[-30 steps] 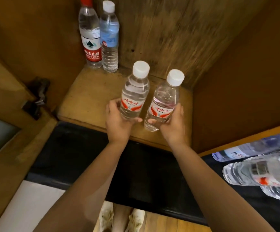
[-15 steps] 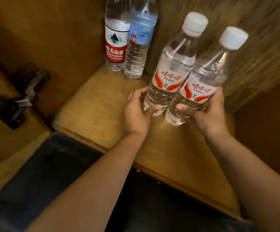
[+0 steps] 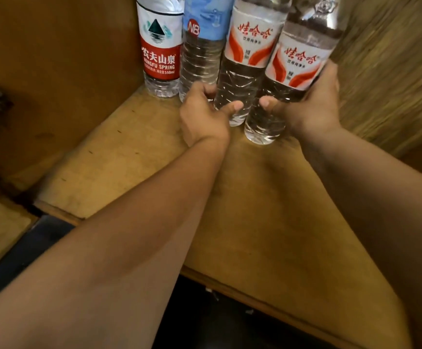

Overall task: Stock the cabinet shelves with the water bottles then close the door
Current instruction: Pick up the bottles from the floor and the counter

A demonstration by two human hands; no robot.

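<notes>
The left hand (image 3: 201, 114) has its fingers wrapped round a clear, red-and-white-labelled plastic water bottle (image 3: 242, 64). The right hand (image 3: 310, 107) grips its tilted twin bottle (image 3: 288, 79) alongside. Both sit at the back of the worn wooden cabinet shelf (image 3: 119, 157).

You can read "农夫山泉", "NONGFU SPRING" and "550ml" on the red-labelled bottle (image 3: 160, 46), "NB" in a red circle on the blue-labelled bottle (image 3: 202, 41), and "娃哈哈" in red on the two white-labelled bottles (image 3: 251, 44) (image 3: 298, 64) in your hands.

Four bottles (image 3: 250, 46) in a row along the shelf's (image 3: 129, 159) rear edge, starting at its left rear corner.
</notes>
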